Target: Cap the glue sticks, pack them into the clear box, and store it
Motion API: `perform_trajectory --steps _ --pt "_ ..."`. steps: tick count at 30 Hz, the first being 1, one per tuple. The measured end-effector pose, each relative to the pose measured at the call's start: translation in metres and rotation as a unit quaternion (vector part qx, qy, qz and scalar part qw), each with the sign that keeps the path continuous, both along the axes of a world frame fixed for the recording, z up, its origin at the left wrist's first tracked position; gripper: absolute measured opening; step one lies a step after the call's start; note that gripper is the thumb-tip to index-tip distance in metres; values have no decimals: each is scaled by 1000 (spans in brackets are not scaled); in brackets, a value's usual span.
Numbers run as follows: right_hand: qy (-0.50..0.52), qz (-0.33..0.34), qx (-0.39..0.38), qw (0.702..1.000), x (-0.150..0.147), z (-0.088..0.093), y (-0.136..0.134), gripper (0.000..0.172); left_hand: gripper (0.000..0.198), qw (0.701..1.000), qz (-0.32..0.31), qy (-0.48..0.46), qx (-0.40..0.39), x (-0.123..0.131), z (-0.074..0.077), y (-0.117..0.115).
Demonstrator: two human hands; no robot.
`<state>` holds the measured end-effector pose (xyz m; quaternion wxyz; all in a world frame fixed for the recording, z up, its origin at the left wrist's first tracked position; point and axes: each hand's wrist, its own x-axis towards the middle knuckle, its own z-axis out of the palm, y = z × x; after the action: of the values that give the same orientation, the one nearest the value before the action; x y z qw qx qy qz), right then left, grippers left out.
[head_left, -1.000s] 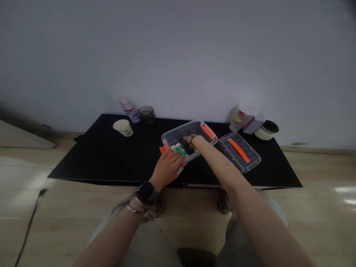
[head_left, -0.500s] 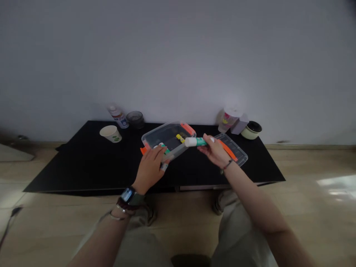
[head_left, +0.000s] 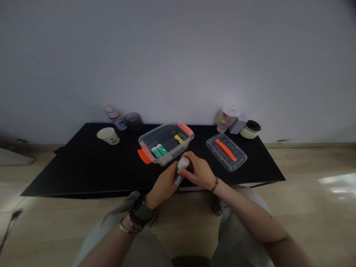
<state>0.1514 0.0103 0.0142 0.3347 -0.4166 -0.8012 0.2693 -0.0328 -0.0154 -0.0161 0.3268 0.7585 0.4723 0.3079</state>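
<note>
My left hand [head_left: 164,184] and my right hand [head_left: 197,172] meet just in front of the box, both closed around a green glue stick [head_left: 180,170] with a white cap. The left hand holds its lower end and the right hand is at the cap end. A clear plastic box [head_left: 166,144] with orange clips stands a little behind my hands, not touched by either. Inside lie green glue sticks [head_left: 157,151] and yellow-marked sticks [head_left: 179,139]. To the right lies its clear lid [head_left: 226,152] with an orange handle.
The black-topped table [head_left: 83,174] holds, along the wall, a paper cup [head_left: 108,135], a spray bottle [head_left: 115,118], a dark glass [head_left: 132,121], a plastic cup [head_left: 226,119], a lilac box [head_left: 238,124] and a cream bowl [head_left: 250,130]. A wall stands behind.
My right hand has brought the glue stick from over the lid to the left, and my left hand has left the box and closed on the stick. Both hands are now together near the table's front edge.
</note>
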Motion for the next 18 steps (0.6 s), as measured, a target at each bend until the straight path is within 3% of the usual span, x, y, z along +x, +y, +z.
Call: perform_trajectory --steps 4,7,9,11,14,18 --pt "-76 4 -32 997 4 7 -4 24 30 995 -81 14 -58 7 3 -10" --pt "-49 -10 -53 997 11 8 -6 18 35 981 -112 -47 -149 13 17 -18" --pt "-35 -14 -55 998 16 7 -8 20 41 956 -148 -107 -231 16 27 -21" --pt "-28 -21 -58 998 20 5 -10 26 46 909 -185 -183 -325 20 34 -20" --pt "-10 -41 -61 997 26 2 -12 34 47 811 -236 -294 -447 26 39 -12" --pt "20 -94 -54 994 56 8 -3 30 51 704 -316 -342 -537 22 41 -4"
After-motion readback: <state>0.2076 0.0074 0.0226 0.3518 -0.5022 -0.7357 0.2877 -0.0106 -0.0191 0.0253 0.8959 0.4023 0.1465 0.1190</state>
